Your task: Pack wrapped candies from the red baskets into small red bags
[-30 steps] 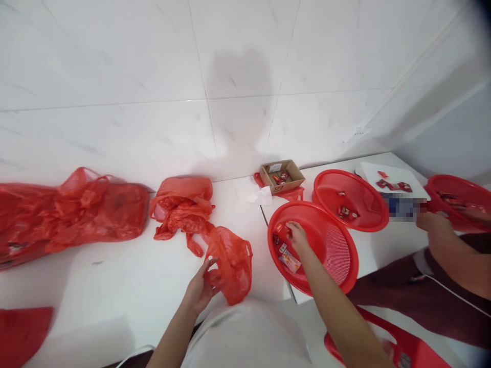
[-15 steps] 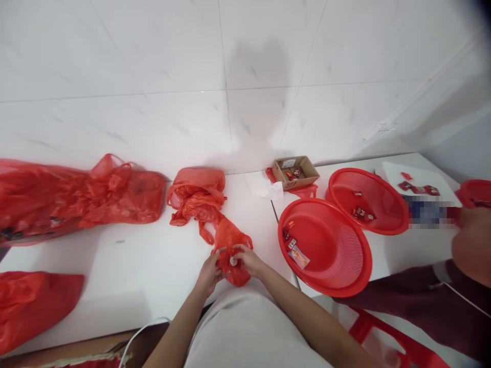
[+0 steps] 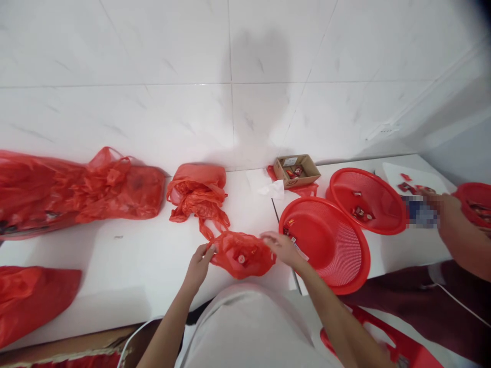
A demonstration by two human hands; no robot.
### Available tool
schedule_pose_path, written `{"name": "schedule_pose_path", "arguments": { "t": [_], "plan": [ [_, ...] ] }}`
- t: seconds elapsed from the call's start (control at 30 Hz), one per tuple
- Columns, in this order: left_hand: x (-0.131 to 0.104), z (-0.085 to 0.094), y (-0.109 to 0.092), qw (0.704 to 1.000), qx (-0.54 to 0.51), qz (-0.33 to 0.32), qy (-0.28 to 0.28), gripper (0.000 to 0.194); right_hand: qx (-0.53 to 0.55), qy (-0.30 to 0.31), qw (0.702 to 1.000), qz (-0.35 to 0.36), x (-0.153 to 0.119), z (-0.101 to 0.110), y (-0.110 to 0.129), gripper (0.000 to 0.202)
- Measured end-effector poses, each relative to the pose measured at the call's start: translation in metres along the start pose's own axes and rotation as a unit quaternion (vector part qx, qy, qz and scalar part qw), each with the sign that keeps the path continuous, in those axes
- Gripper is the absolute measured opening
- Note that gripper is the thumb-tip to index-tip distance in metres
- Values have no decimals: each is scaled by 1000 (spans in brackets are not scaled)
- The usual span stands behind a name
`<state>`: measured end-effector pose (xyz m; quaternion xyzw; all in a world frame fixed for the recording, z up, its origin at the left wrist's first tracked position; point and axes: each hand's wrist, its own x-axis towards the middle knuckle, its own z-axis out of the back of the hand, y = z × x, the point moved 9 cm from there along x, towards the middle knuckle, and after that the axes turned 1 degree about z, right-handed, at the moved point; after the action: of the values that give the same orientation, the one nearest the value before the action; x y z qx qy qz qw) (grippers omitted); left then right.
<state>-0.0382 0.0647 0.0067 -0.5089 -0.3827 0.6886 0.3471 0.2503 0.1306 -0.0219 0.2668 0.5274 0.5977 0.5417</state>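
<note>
Bag of thin red plastic point(image 3: 226, 259), near centre | left hand point(image 3: 199, 262) pinches its left rim, I judge to spread the mouth | right hand point(image 3: 283, 248) half-curled at right edge, grip unclear to me

White table point(image 3: 146, 266) under bags point(image 3: 197, 176), baskets point(image 3: 322, 230)

White, faintly grey-veined tiles with thin joints face the wall point(image 3: 115, 56), where a soft, rounded shadow point(image 3: 255, 76) falls. Against it runs a white bench point(image 3: 126, 266), crossed by a dark seam; a red plastic stool point(image 3: 420, 352) stands at lower right.
</note>
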Motion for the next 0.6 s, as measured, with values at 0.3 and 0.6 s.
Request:
{"name": "schedule_pose_path", "arguments": {
  "t": [0.3, 0.6],
  "plan": [
    [-15, -48, -13, 995, -11, 15, 100, 40, -241, -186, 938, -165, -22, 106, -99, 87],
    [-24, -48, -13, 990, -67, 76, 98, 52, -238, -155, 950, -129, 25, 102, -104, 70]
  ]
}}
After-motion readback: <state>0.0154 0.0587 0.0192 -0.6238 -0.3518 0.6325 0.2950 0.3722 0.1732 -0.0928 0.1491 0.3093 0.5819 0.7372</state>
